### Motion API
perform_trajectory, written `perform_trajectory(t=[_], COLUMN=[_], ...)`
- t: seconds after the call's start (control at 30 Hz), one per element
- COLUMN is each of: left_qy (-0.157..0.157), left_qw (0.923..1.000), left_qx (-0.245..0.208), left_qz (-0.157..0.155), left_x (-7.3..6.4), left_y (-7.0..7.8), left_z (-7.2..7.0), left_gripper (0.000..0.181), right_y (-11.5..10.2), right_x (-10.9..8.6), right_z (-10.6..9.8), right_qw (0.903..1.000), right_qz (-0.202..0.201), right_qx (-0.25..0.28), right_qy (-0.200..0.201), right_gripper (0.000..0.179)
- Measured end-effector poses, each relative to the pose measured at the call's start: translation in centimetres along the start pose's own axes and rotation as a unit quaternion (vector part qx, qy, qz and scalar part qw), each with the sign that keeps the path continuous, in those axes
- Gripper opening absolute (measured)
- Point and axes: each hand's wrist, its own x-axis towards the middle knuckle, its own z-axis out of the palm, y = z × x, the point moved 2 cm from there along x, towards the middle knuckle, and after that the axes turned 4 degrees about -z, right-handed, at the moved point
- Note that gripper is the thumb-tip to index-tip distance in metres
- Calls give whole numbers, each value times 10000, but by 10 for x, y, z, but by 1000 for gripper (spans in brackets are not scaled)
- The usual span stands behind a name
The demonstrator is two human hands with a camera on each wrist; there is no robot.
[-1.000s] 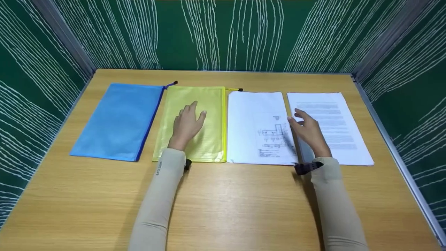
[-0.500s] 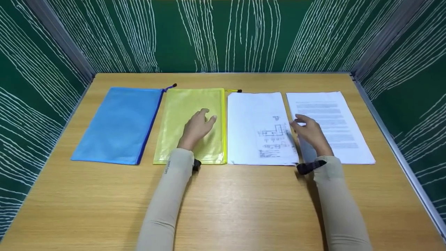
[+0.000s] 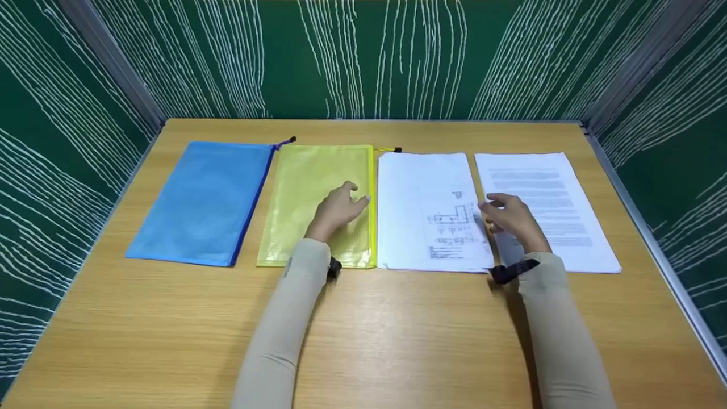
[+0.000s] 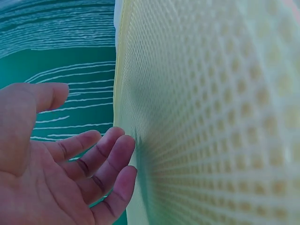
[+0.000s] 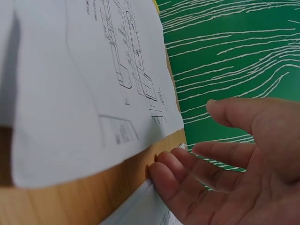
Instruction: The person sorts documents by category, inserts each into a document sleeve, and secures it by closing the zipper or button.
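Note:
A yellow mesh zip pouch lies flat on the table. Over its right half is my left hand, its fingers loosely bent and holding nothing. The left wrist view has the fingertips close to the pouch's mesh face; whether they touch it I cannot tell. Right of the pouch is a stack of paper with a line drawing on top. Another stack, of printed text, lies farther right. My right hand hovers around the gap between the stacks, thumb apart from relaxed fingers, with nothing in its grasp.
A blue zip pouch lies left of the yellow one, its zip end pointing to the back. The wooden table is bounded by green panels with white lines at the back and both sides.
My left hand has moved right across the yellow pouch, toward its zip edge, and its fingers have bent a little more. The right hand has barely shifted. Pouches and papers stay in place.

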Motion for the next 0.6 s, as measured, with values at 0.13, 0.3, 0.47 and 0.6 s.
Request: perform_trajectory(t=[0.13, 0.3, 0.47, 0.6], left_qy=[-135, -274, -438, -475], left_qw=[9999, 9996, 9989, 9987], left_qx=[58, 13, -137, -136], left_qz=[-19, -65, -122, -87], left_x=[3, 7, 10, 8], left_y=[2, 1, -1, -3], left_z=[3, 4, 6, 10], left_gripper=[61, 62, 63, 62], right_y=[-1, -2, -1, -1], right_x=[3, 8, 8, 9], right_z=[1, 2, 2, 4], right_qw=[9998, 9994, 9991, 9990], right_qz=[157, 332, 393, 380], right_qx=[-78, -73, -68, -101], right_qy=[-70, -62, -112, -210], right_gripper=[72, 70, 66, 64])
